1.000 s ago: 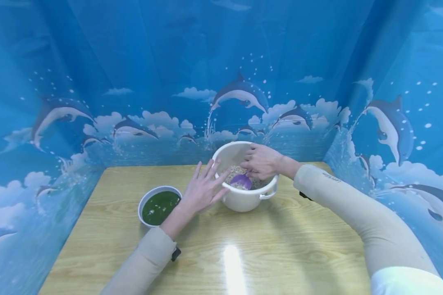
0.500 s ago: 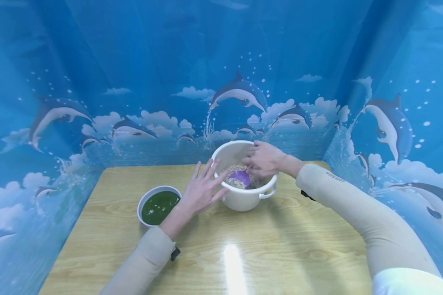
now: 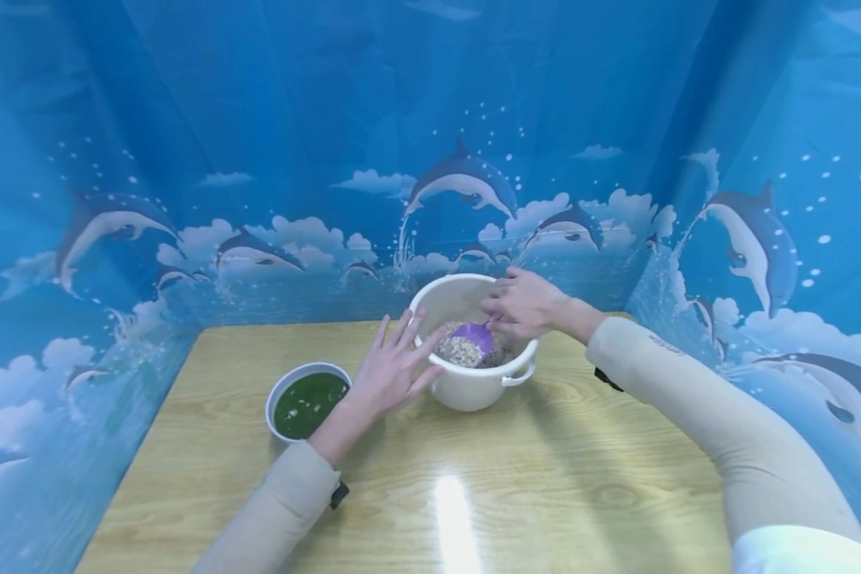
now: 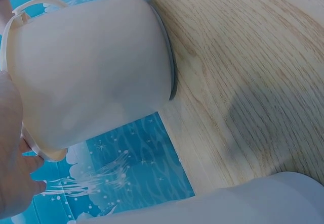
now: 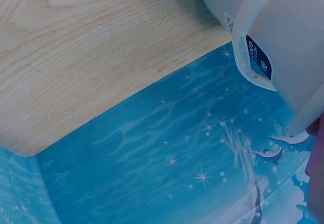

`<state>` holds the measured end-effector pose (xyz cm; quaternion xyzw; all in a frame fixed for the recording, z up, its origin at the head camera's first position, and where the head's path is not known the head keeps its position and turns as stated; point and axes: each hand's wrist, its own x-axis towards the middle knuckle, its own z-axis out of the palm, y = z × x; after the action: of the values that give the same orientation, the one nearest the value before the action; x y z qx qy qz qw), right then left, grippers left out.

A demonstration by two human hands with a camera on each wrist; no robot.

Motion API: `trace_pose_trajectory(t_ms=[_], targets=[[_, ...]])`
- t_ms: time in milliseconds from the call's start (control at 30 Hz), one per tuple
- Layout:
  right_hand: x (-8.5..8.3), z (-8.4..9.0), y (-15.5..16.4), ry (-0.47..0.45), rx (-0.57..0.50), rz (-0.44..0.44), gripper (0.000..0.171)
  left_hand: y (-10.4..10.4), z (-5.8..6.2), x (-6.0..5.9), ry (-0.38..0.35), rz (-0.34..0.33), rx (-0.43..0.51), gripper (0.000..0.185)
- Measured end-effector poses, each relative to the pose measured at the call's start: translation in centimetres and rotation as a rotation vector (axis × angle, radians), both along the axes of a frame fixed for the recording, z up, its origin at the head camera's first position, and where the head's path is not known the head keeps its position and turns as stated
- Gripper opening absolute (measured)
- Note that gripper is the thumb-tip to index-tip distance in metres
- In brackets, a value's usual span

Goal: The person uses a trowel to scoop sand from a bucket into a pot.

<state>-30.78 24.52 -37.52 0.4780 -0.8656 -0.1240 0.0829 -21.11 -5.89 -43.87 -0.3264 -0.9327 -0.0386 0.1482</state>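
left hand [image 3: 391, 372]: fingers flat and spread, pressed against the white bucket [image 3: 473, 383]'s side
right hand [image 3: 527, 305]: pinching a purple scoop [image 3: 477, 337], loaded with grain, over the bucket
bucket: on the wooden table [image 3: 545, 478], right of a green-filled bowl [image 3: 304, 400]

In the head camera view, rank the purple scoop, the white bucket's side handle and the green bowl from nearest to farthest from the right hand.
1. purple scoop: held by the right hand, inside the bucket.
2. side handle: on the white bucket, its near right side.
3. green bowl: far left on the table, beyond the left hand.
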Motion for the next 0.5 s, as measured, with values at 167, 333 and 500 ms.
trace_pose_trajectory(t_ms=[167,333,500], targets=[[-0.1,0.1,0.5,0.010,0.001,-0.031,0.025,0.0,0.0,0.0,0.008,-0.008,0.004,0.065],[-0.2,0.1,0.9,0.010,-0.017,-0.054,0.025,0.0,0.0,-0.1,-0.004,-0.005,0.007,0.065],[-0.3,0.0,1.2,0.007,-0.035,-0.074,0.026,0.1,-0.1,0.0,-0.009,0.002,0.010,0.066]])
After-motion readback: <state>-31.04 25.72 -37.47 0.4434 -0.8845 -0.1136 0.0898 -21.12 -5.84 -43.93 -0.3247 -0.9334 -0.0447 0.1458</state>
